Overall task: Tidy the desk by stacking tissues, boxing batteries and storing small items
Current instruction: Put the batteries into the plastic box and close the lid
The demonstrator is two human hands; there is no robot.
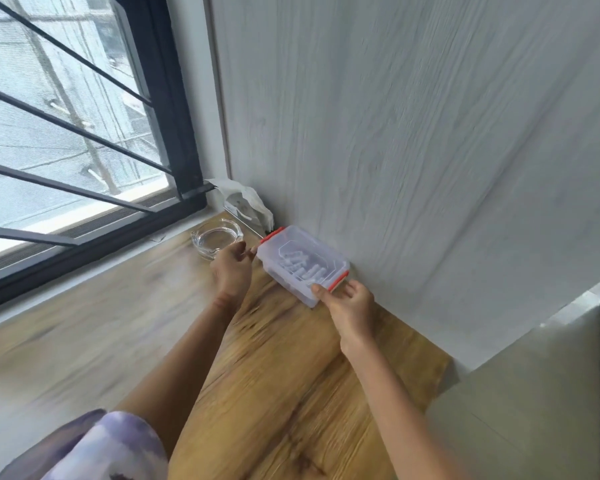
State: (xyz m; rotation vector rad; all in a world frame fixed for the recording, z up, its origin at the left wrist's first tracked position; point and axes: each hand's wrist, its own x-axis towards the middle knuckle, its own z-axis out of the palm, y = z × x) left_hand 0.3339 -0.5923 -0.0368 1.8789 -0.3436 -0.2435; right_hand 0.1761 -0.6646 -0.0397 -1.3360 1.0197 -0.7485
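A clear plastic box point(302, 263) with red latches lies on the wooden desk point(284, 375), close against the white wall. Its lid is on, and several pale batteries show through it. My left hand point(231, 268) touches the box's left end near one red latch. My right hand point(349, 304) grips the near right corner by the other red latch. A stack of white tissues point(252, 202) sits in the corner behind the box.
A glass ashtray point(215, 239) stands to the left of the box, just behind my left hand. A dark-framed window point(84, 133) runs along the left. The desk's right edge ends near a white ledge point(534, 393).
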